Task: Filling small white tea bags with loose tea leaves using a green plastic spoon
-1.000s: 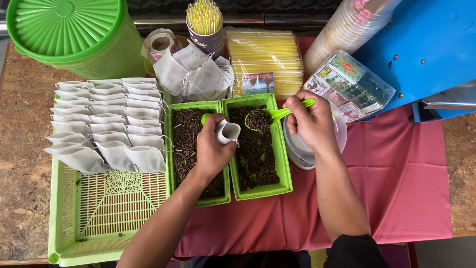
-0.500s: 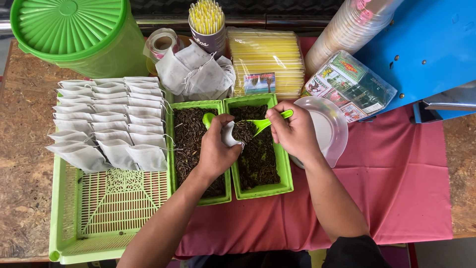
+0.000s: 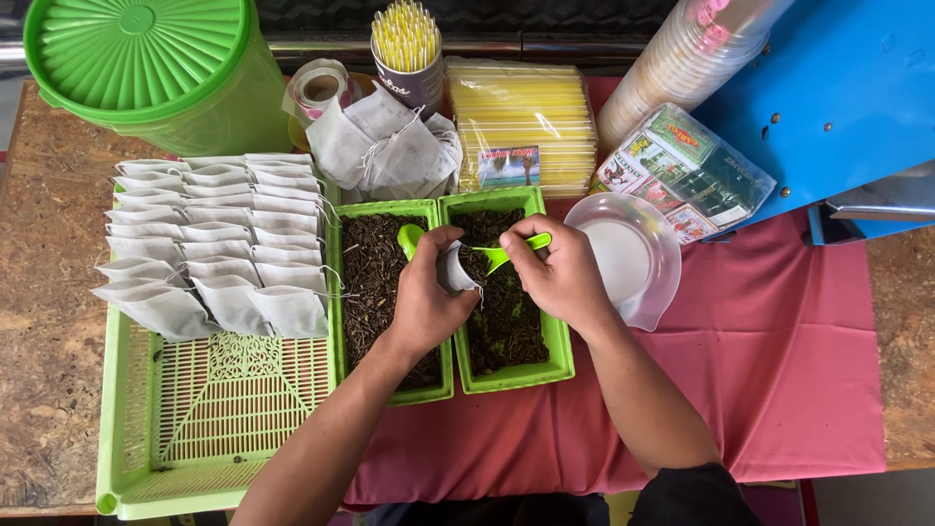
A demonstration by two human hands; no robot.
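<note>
Left hand (image 3: 426, 297) is over the two green trays of dark loose tea, fingers curled and closed around a small white filter bag (image 3: 455, 268), holding its mouth open and upward. The bag sits above the divide between the left tray (image 3: 339, 292) and the right tray (image 3: 557, 341). Right hand (image 3: 557, 273) is just beside it, fingers pinched together on the handle of a green plastic scoop (image 3: 497, 255); the scoop's bowl meets the bag's mouth. A second green scoop (image 3: 410, 236) lies in the left tray, behind the left hand. Rows of filled white bags (image 3: 209, 239) lie on the green slotted basket (image 3: 195, 429) to the left. A clear plastic lid (image 3: 633, 258) rests on the red cloth (image 3: 779, 370), right of the trays.
</note>
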